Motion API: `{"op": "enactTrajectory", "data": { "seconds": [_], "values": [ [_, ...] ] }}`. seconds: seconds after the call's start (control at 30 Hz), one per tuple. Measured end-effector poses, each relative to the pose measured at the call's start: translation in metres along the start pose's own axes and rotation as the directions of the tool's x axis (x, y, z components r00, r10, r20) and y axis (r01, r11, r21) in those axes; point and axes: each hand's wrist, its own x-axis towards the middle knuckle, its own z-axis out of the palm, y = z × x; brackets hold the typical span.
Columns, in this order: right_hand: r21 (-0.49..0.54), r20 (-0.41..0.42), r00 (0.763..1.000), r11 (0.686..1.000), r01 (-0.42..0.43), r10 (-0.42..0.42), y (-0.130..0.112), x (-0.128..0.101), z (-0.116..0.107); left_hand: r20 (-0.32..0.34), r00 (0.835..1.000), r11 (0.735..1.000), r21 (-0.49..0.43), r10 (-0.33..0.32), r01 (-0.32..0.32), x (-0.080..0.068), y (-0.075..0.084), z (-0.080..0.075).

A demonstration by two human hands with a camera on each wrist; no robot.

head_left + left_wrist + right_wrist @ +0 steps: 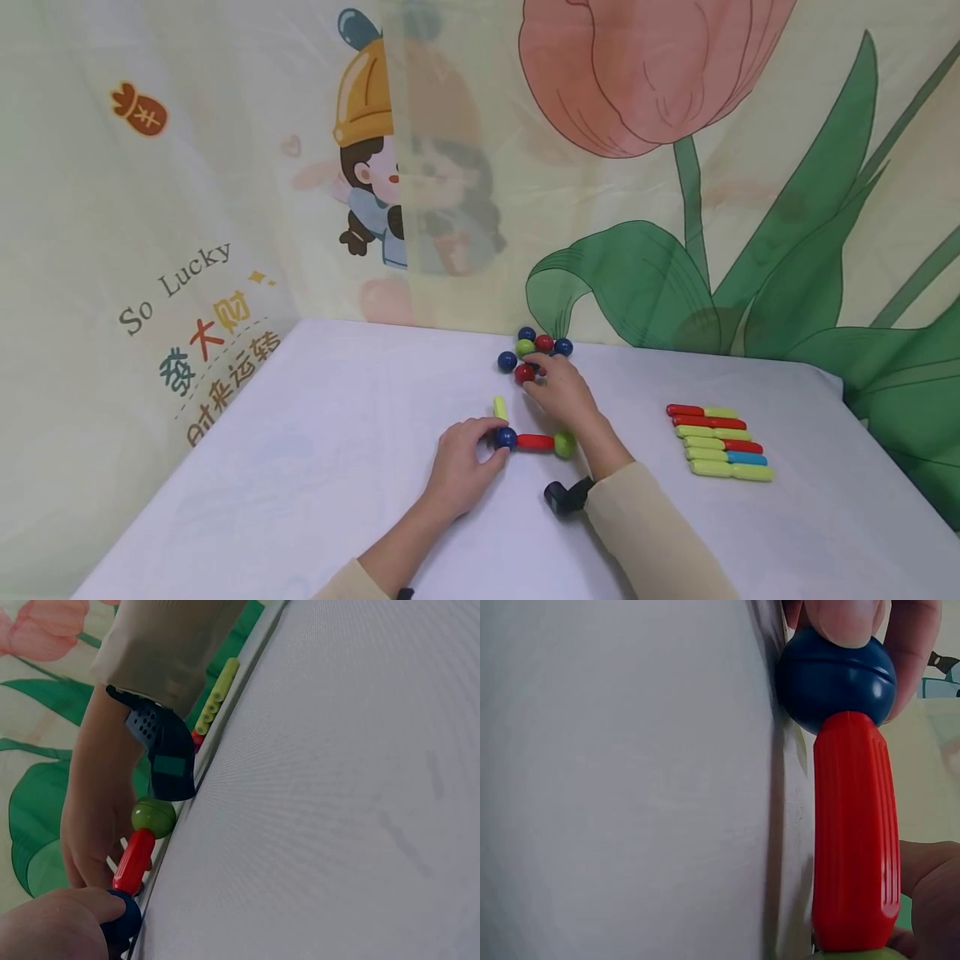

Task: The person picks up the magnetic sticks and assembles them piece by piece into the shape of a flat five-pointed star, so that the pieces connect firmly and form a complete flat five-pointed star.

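My left hand [465, 467] pinches a blue ball [507, 438] between thumb and fingers. From this ball a red rod [535, 442] runs right to a green ball [564, 444], and a yellow-green rod [500, 407] points away toward the back. The right wrist view shows the red rod [855, 832] seated in the blue ball [836, 679]. My right hand [566, 390] is at the loose balls farther back, its thumb and index finger on either side of a red ball [524, 374]. Its fingers partly cover another dark ball behind.
Around the right hand lie a blue ball [507, 361], a green ball [526, 347], another red ball [544, 342] and more blue ones. Several joined rods [720, 443] in red, yellow-green and blue lie in a stack of rows at the right. A printed curtain [465, 167] hangs behind the white table [300, 467].
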Motion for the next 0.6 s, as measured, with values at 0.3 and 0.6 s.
{"op": "enactTrajectory", "data": {
  "seconds": [0.3, 0.6],
  "values": [
    [0.005, -0.019, 0.999, 0.999, -0.041, 0.041, -0.0025, 0.0023, 0.0013, 0.001, 1.0, 1.0, 0.003, -0.014, 0.014, 0.0003, 0.001, -0.0004],
    [0.027, -0.031, 0.997, 0.997, -0.071, 0.072, -0.001, 0.0015, 0.0039, 0.014, 1.0, 1.0, 0.014, -0.018, 0.018, -0.0004, 0.0007, 0.0001]
  ]
}}
